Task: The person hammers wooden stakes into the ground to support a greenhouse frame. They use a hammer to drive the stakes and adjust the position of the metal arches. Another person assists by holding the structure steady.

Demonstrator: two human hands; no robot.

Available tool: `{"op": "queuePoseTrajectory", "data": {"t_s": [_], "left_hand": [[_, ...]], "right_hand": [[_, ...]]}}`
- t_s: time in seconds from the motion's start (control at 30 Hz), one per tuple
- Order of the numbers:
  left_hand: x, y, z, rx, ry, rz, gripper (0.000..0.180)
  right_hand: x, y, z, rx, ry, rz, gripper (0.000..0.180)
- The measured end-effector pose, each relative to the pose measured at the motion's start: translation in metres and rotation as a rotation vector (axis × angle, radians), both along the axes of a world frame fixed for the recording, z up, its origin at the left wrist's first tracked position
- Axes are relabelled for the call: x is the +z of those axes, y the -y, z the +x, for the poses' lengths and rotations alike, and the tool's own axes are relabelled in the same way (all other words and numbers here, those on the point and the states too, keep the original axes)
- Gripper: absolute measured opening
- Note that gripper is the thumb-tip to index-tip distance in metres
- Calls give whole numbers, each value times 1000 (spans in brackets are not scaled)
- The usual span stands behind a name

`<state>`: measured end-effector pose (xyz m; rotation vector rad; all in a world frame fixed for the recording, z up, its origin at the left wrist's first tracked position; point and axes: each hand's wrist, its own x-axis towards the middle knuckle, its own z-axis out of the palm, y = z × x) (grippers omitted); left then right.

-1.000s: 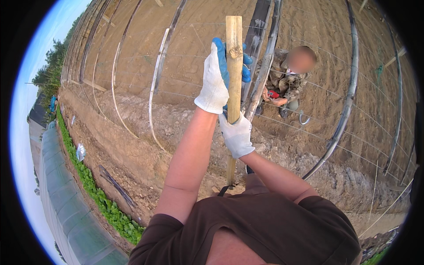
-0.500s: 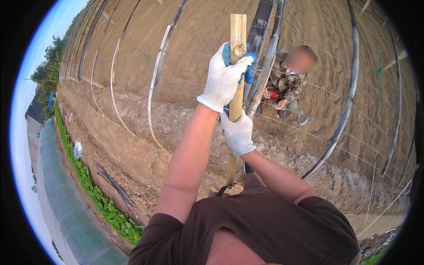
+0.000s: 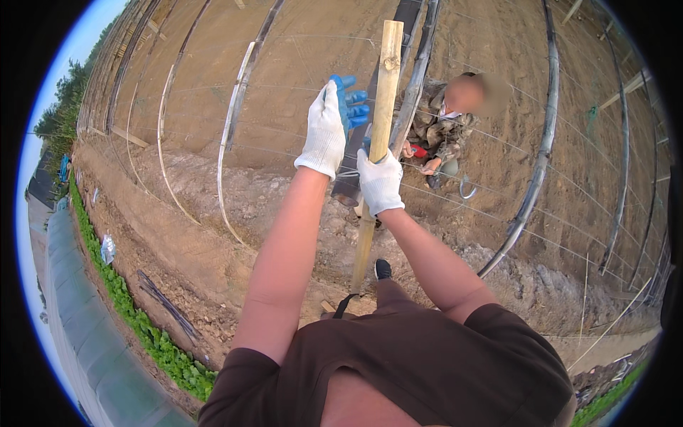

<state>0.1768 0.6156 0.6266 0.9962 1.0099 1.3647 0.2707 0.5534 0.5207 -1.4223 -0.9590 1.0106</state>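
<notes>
While two hands (image 3: 329, 132) (image 3: 379, 179) reach, one grips one slat (image 3: 385, 99).

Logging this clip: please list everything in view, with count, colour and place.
Wooden stick: one, yellow-brown, standing at centre
Dark beam: one, behind the stick
Curved poles: several, grey to whitish, across the plot
Wires: several, pale, crossing the poles
Co-worker: one, mottled brown clothing, crouching right of the stick
Red thing: one, by the co-worker
Hooked thing: one, pale, below the co-worker
Soil: brown, throughout
Rods: a few, dark, lower left
White bag-like thing: one, left
Plants: one row, green, left
Plastic tunnel: one, grey-green, far left
Trees: several, green, upper left
Shirt: one, dark brown, bottom
Shoe: one, black, below centre
Left hand: one, gloved white-blue, open beside the stick
Right hand: one, gloved white-blue, gripping the stick
</notes>
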Motion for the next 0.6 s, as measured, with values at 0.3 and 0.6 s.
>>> {"op": "queuePoseTrajectory", "data": {"t_s": [0.3, 0.6], "left_hand": [[-297, 156, -6, -171, -740, -650, 62], [-359, 167, 34, -232, -186, -660, 27]], "right_hand": [[-97, -131, 74, -207, 542, -215, 58], [-152, -176, 85, -300, 631, -292, 79]]}}
